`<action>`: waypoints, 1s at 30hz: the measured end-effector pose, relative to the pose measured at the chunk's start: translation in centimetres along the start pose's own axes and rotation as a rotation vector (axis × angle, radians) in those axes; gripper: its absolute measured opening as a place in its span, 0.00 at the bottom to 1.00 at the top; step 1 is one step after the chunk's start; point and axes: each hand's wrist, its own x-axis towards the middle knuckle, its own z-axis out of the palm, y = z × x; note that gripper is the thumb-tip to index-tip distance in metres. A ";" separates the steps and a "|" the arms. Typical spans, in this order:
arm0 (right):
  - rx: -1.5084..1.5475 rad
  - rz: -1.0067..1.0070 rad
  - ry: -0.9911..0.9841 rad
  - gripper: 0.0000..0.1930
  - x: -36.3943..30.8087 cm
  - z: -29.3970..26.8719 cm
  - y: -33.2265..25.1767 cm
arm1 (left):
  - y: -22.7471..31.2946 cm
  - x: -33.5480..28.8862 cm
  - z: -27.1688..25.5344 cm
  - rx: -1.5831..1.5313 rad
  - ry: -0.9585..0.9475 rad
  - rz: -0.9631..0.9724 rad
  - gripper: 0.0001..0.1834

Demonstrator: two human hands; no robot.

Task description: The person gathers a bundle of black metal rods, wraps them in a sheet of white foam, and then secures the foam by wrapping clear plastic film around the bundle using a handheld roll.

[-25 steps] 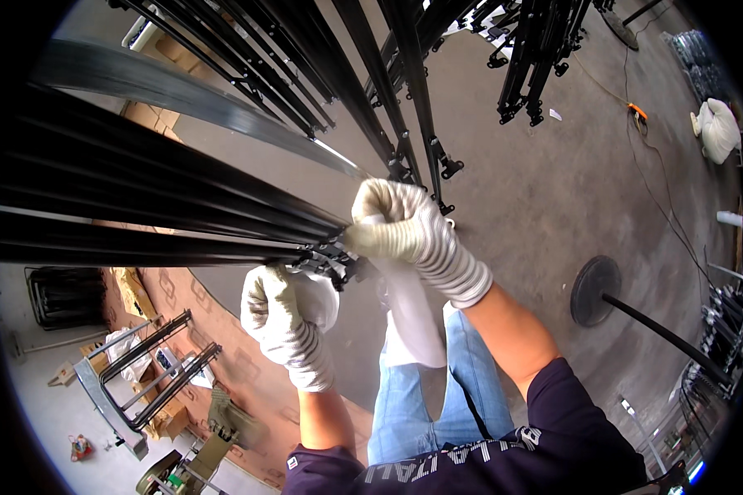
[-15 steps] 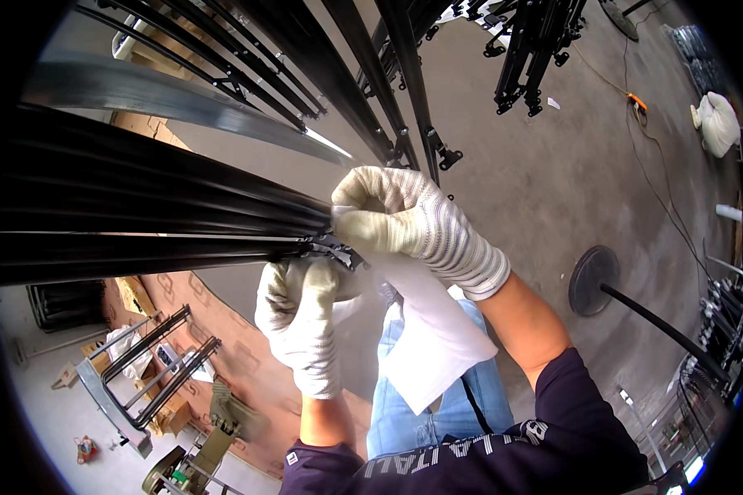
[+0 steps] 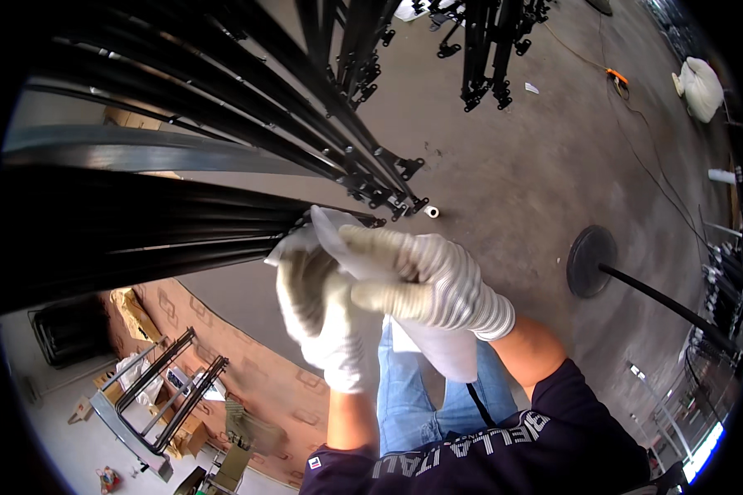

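Observation:
Both my hands wear whitish knitted gloves with greyish palms. A thin white sheet point(image 3: 442, 346) runs between them and hangs down in front of my jeans. Its upper part is folded over the ends of a bundle of black metal tubes point(image 3: 182, 223) coming in from the left. My left hand point(image 3: 318, 318) is closed on the sheet just below the tube ends. Beside it, my right hand point(image 3: 433, 280) grips the sheet too, its fingertips pointing left toward the bundle. The sheet and gloves hide the tips of most tubes, and motion blurs the fingers slightly.
Many more black tubes with end brackets point(image 3: 371, 186) lie beyond a curved grey metal bar point(image 3: 157, 153). A small white roll point(image 3: 432, 212) is on the floor near their ends. Right stands a round black base point(image 3: 592, 261) with a pole. Farther off are an orange cable connector point(image 3: 617, 77) and white sack point(image 3: 702, 89).
The sheet's top is now folded over the bundle's end, where the bare brackets showed before. My hands have come together around it, and my view has shifted a little.

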 end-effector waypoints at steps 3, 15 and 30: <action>0.181 0.165 0.184 0.14 0.0 -1.2 0.7 | 2.4 1.3 -2.0 0.285 -0.085 0.477 0.21; 0.066 0.170 0.224 0.13 0.5 -3.6 7.0 | 1.8 4.0 5.2 0.058 -0.199 -0.117 0.32; -0.333 0.144 -0.033 0.16 -2.8 -2.0 -0.7 | 0.4 0.8 -7.0 0.654 -0.160 0.159 0.37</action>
